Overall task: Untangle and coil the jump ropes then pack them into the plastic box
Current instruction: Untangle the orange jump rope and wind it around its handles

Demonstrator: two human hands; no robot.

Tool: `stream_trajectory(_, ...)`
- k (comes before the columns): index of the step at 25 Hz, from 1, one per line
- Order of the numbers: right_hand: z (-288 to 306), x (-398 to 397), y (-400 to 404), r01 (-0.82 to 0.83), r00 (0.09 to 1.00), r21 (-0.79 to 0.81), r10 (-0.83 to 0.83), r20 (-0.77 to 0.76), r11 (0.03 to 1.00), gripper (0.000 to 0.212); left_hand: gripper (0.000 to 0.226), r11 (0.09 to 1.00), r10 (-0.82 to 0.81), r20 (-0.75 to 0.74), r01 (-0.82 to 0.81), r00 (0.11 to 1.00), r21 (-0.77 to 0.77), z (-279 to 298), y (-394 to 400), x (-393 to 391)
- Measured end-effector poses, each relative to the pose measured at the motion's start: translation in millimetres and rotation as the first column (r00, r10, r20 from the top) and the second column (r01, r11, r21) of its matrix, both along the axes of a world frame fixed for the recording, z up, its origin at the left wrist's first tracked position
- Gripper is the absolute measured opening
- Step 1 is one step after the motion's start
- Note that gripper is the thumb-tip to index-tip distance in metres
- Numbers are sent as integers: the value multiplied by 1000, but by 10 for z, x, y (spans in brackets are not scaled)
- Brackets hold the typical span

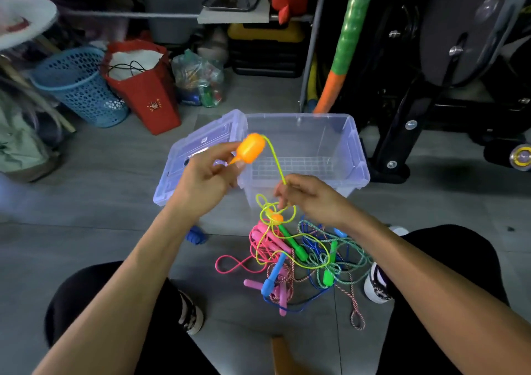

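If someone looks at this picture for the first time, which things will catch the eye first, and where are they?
First comes the orange handle, held up by the left hand in front of the clear plastic box, which stands open and empty behind the hands. Its yellow cord runs down to the right hand, whose fingers pinch it. Below, on the grey floor between the person's knees, lies the bright tangle of ropes in pink, blue and green.
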State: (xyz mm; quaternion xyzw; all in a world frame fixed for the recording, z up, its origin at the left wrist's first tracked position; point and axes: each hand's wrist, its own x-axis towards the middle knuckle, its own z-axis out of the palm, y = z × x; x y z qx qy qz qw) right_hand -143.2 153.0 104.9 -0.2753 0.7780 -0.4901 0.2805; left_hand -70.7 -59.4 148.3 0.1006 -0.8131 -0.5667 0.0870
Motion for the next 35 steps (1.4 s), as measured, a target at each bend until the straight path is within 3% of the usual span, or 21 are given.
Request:
stream_trajectory(1,33,-6,-1,30,1000,-11,-30,-3,999,20,11,964,187,43,-191,981,182,-7,-26,-44)
stream_trajectory(2,69,-20,17,48,998,14,-47,-49,999,23,9,850,339,143,-368,930,375,-3,-61,-81)
stream_trajectory(3,101,-42,30,42,991,63,-34,-126,997,25,11,693,390,274,-477,879,540,2,-111,-105)
stream_trajectory(4,130,-63,39,28,978,133,0,-210,991,25,12,587,341,385,-514,858,625,-20,-147,-118)
stream_trajectory(5,168,-72,33,7,962,190,45,-268,982,25,14,570,236,459,-505,856,648,-37,-134,-116)
stream_trajectory(7,235,-49,-22,-50,936,219,122,-330,974,22,21,673,35,526,-409,850,616,-60,21,-89)
stream_trajectory(9,277,-2,-102,-108,920,225,183,-346,968,21,26,751,-46,550,-334,834,570,-43,230,-65)
stream_trajectory(14,334,9,-160,-69,940,210,134,-313,975,22,5,725,147,443,-401,884,560,-55,291,-81)
stream_trajectory(19,319,-19,-33,-90,970,289,150,-192,953,15,5,547,366,368,-517,855,658,-52,67,-59)
stream_trajectory(21,266,-4,-19,-78,965,313,150,-214,947,17,6,617,342,422,-539,840,573,-69,-75,1)
stream_trajectory(23,215,27,-62,-79,946,305,168,-278,949,18,20,830,321,516,-498,794,251,-90,-136,65)
stream_trajectory(24,214,42,-99,-87,935,296,180,-307,951,19,28,892,344,541,-447,768,67,-92,-118,90)
stream_trajectory(26,267,46,-186,-86,917,243,172,-359,966,20,37,922,373,474,-375,798,-94,-71,-12,102)
stream_trajectory(30,262,-36,-231,-115,912,309,224,-344,944,20,12,971,228,245,-240,942,18,-34,226,58)
stream_trajectory(33,192,-40,-198,-220,907,419,344,-245,881,19,21,979,37,333,-101,942,178,-44,293,62)
stream_trajectory(35,188,-46,-211,-245,894,451,380,-238,859,20,22,988,-36,416,-29,909,150,-83,280,53)
